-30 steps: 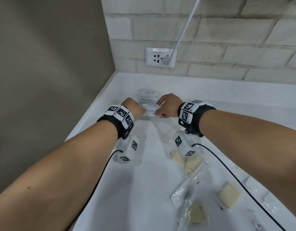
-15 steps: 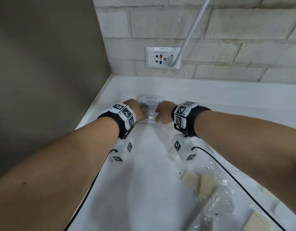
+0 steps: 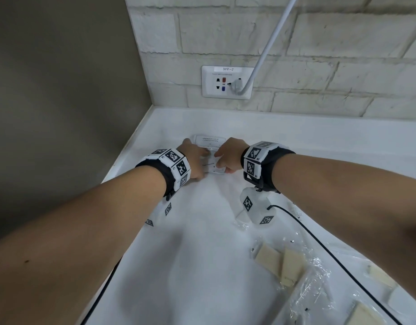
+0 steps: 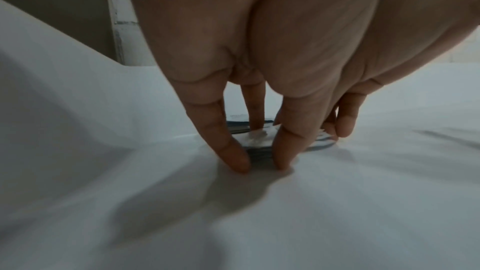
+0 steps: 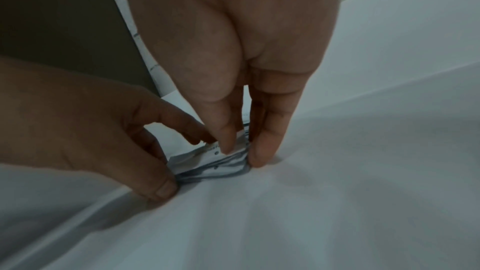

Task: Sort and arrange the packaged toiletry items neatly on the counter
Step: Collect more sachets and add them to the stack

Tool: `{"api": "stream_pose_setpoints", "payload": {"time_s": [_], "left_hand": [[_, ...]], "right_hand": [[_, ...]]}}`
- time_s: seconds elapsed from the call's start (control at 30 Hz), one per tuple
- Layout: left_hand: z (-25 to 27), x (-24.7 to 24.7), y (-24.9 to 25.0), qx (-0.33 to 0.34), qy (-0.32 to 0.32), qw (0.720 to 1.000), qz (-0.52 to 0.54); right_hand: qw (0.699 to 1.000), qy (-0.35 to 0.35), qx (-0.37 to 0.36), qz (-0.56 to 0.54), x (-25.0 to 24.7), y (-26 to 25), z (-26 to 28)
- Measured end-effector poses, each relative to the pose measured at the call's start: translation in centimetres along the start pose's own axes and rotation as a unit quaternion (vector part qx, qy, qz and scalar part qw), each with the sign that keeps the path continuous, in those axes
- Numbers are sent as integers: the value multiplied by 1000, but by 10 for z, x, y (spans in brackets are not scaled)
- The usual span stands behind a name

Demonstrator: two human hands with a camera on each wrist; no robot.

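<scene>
Worktop (image 3: 202, 266): white, smooth, low sheen. Toothpaste sachets (image 3: 211, 166): thin printed film, with a foil-like glint along the stacked edges. Shampoo sachet (image 3: 210, 140): white, matt face. Loose wrappers (image 3: 312, 285): clear crinkled plastic, glossy, over matt cream pads (image 3: 269, 259). Back wall (image 3: 319, 43): rough whitewashed brick. Side wall (image 3: 61, 90): smooth matt paint. Socket plate (image 3: 210, 90): glossy white plastic. Wristbands (image 3: 275, 160): black cloth.

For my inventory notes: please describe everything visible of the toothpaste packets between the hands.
The toothpaste packets are a flat stack of white, glossy sachets with grey-blue edges, the top one printed "toothpaste". They lie on the counter, in front of a shampoo sachet. The left hand and right hand pinch their ends.
</scene>
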State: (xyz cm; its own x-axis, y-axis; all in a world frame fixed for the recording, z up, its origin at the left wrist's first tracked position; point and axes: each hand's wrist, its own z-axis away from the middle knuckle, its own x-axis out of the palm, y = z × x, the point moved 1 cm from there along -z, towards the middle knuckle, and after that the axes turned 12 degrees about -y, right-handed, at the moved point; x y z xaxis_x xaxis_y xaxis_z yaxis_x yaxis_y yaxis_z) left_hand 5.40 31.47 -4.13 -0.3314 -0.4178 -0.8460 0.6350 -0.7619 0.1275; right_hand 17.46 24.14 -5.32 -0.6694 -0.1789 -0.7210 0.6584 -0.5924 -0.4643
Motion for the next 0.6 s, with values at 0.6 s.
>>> {"api": "stream_pose_setpoints", "payload": {"time_s": [0.6], "left_hand": [[-15,-14,0,19,-27,991,-132]], "right_hand": [[976,7,19,217,9,-23,1]]}}
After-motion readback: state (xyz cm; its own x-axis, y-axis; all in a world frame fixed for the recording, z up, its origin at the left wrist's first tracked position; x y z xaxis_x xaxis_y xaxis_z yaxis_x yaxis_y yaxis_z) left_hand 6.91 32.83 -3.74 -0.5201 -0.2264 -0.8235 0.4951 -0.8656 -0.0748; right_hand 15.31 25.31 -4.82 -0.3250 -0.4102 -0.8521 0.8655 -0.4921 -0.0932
